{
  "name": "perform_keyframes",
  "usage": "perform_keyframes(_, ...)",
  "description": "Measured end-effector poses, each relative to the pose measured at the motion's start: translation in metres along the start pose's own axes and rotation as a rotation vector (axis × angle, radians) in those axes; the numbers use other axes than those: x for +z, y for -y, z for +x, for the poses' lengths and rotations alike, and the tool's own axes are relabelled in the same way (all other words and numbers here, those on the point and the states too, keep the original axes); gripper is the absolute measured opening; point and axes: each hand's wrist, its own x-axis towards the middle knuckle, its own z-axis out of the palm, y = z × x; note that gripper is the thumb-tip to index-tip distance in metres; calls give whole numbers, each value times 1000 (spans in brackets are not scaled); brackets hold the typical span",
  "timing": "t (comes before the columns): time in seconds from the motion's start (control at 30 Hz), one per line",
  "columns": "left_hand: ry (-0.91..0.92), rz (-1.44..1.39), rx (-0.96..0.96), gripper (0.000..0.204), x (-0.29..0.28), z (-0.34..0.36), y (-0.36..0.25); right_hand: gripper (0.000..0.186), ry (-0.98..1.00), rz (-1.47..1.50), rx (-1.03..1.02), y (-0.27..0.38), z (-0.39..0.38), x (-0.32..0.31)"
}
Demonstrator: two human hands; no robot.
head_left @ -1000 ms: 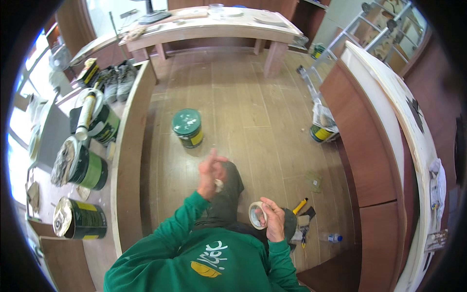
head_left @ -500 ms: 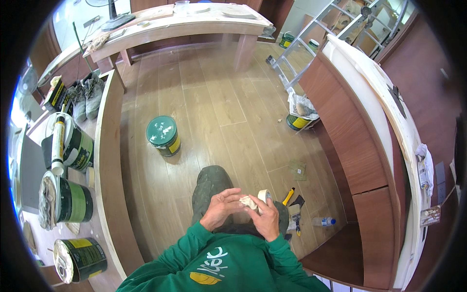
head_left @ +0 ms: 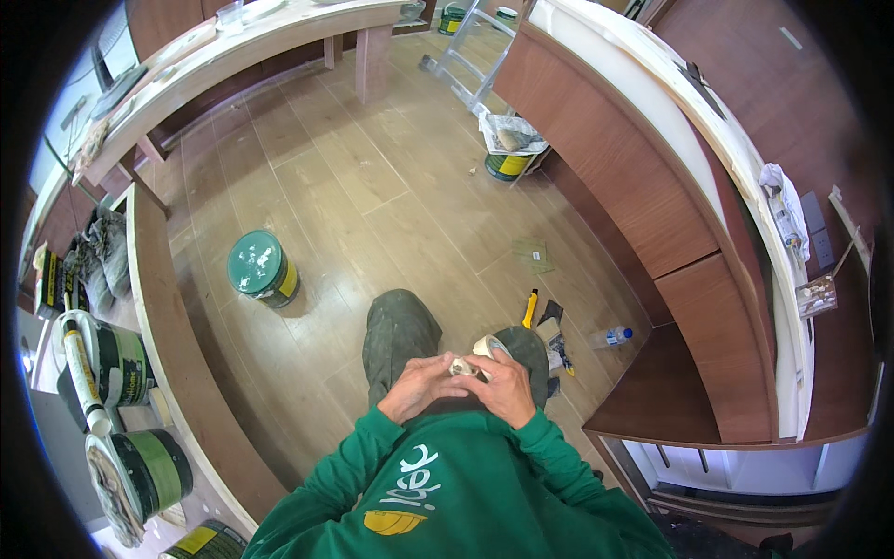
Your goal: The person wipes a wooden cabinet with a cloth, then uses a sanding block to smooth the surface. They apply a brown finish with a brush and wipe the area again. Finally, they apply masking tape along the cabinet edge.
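Before the green cotton-like sweatshirt (head_left: 410, 489), left hand (head_left: 419, 385) and right hand (head_left: 504, 384) meet, fingers curled in — pinching a crumpled, cream wad (head_left: 462, 367) between them — a ring-shaped tape roll (head_left: 490, 345) against the right.

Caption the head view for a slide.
Left hand and right hand hold a pale wad between them, a tape roll at the right, a green-lidded bucket on the floor.

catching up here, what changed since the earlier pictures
The left hand, held out earlier, has drawn back to meet the right hand at a crumpled pale piece. The view swung right. The right hand still holds the tape roll; the green-lidded bucket stayed put.
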Motion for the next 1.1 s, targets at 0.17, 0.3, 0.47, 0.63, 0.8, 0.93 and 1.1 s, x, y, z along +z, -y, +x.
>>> perform_keyframes(0.17,-206,175,195,43,-40,3,2,56,60,-67,35,3,-1,18)
perform_keyframes(0.3,-541,529,211,29,-92,2,-39,52,91,27,247,0,-14,14)
perform_keyframes(0.47,-757,816,198,35,-231,-15,-12,35,-73,19,395,-30,-13,3)
perform_keyframes(0.63,-957,729,-94,46,-313,-43,35,31,-233,285,726,-68,-19,-1)
perform_keyframes(0.8,-980,459,-459,28,-337,-31,64,30,-300,328,808,-88,-27,4)
perform_keyframes(0.93,-806,685,-511,20,-330,-6,63,29,-277,308,884,-99,-27,12)
perform_keyframes(1.1,-797,578,-254,9,-371,11,72,29,-266,335,916,-105,-25,24)
